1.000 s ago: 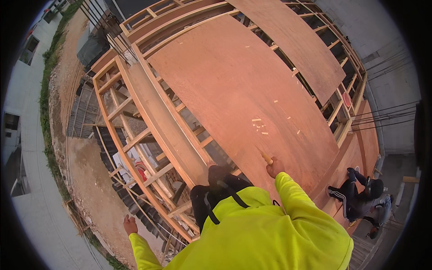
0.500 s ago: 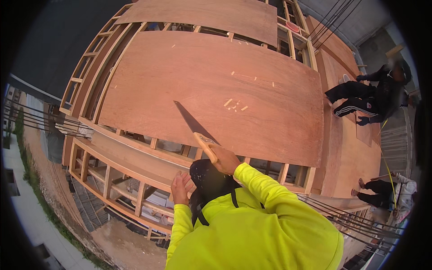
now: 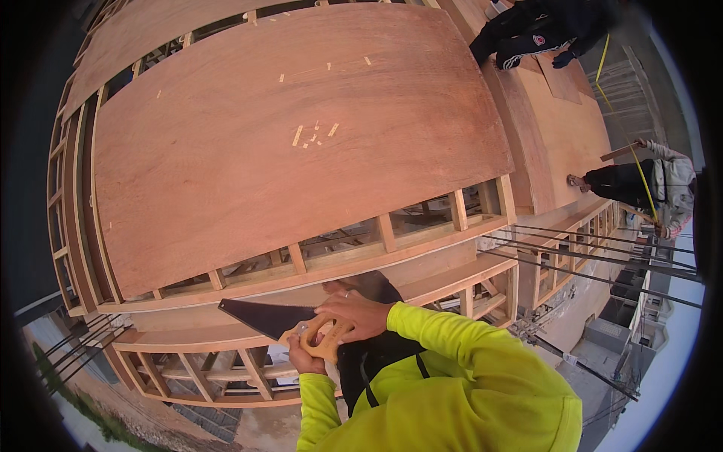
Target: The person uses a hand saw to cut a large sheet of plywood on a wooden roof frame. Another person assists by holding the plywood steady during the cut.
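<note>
A handsaw with a dark blade point(image 3: 260, 315) and a light wooden handle point(image 3: 331, 340) lies across in front of my body, its blade pointing left. My right hand point(image 3: 355, 313) is closed on the upper part of that handle. With its fingers at the handle's front end, by the root of the blade, my left hand point(image 3: 305, 358) grips the saw as well. Past the saw, a large reddish plywood sheet point(image 3: 301, 188) rests on a timber frame point(image 3: 339, 257); several pale strips point(image 3: 297, 135) mark its surface.
A lower timber frame point(image 3: 192, 367) runs along the left, with a drop beyond it. Black cables point(image 3: 595, 264) cross at the right. One person in dark clothes point(image 3: 527, 34) bends at the top right; another point(image 3: 648, 181) stands at the right by a yellow tape point(image 3: 640, 173).
The saw has come off the plywood toward my body and swung level. My left hand, free and open before, now grips its handle. The view has turned toward the right.
</note>
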The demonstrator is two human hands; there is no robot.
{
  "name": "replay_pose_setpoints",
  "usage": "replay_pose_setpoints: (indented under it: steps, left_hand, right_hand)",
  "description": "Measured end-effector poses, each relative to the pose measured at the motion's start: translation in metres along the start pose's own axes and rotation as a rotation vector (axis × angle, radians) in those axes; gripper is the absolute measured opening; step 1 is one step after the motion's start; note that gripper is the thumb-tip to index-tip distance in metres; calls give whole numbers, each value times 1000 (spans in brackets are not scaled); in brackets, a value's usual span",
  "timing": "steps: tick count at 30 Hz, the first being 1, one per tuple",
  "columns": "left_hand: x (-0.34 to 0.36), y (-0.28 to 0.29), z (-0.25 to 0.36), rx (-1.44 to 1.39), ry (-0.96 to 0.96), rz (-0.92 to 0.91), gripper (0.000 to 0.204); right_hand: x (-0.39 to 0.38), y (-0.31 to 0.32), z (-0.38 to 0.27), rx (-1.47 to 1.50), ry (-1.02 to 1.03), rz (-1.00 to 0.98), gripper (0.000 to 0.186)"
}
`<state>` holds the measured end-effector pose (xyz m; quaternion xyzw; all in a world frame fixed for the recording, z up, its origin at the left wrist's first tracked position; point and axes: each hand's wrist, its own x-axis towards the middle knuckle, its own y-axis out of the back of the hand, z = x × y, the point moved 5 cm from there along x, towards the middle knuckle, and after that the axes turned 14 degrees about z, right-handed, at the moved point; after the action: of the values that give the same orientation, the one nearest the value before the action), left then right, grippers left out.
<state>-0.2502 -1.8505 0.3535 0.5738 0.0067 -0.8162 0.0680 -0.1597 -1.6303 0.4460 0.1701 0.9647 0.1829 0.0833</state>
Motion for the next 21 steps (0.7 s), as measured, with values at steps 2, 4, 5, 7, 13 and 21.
replay_pose_setpoints:
  steps: [2,4,5,7,13,21]
  left_hand:
    - [27,25,-8,-18,-22,64,31]
    - [37,41,-5,-39,-68,183,34]
    - [47,64,-3,-39,-102,250,34]
    - [58,96,-3,-48,-154,311,36]
    - [69,181,36,-65,-351,547,42]
    - [128,186,77,-170,-348,548,43]
  right_hand:
    - [-9,24,84,313,-446,305,58]
    - [-31,33,207,458,-843,653,44]
    - [-40,36,256,619,-1040,805,41]
    - [-49,37,350,449,-1150,868,42]
    - [6,-42,447,757,-1446,1307,52]
    - [52,-115,478,1140,-1080,1627,39]
